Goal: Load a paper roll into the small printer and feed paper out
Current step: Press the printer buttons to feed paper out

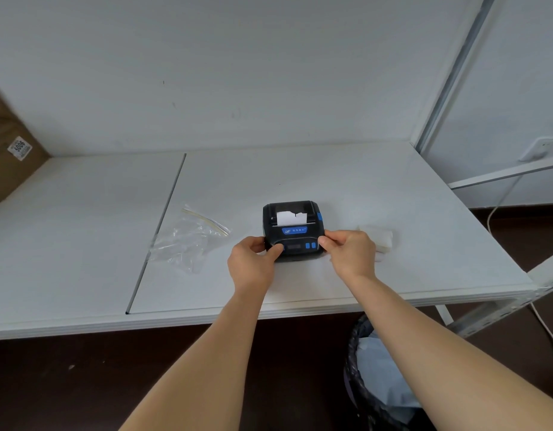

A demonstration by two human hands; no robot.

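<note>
Both hands (300,253) gripping printer (294,230) sides on white table (82,244); white wall behind.

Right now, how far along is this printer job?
Mostly done: the printer looks closed, with a ragged paper strip poking out. In hand: the left hand thumbs a front button while the right hand steadies it. Probably left: feeding more paper.

White table (82,244) against pale wall (238,73); dark floor (82,384); metal shelf frame (449,82) right; even light.
</note>
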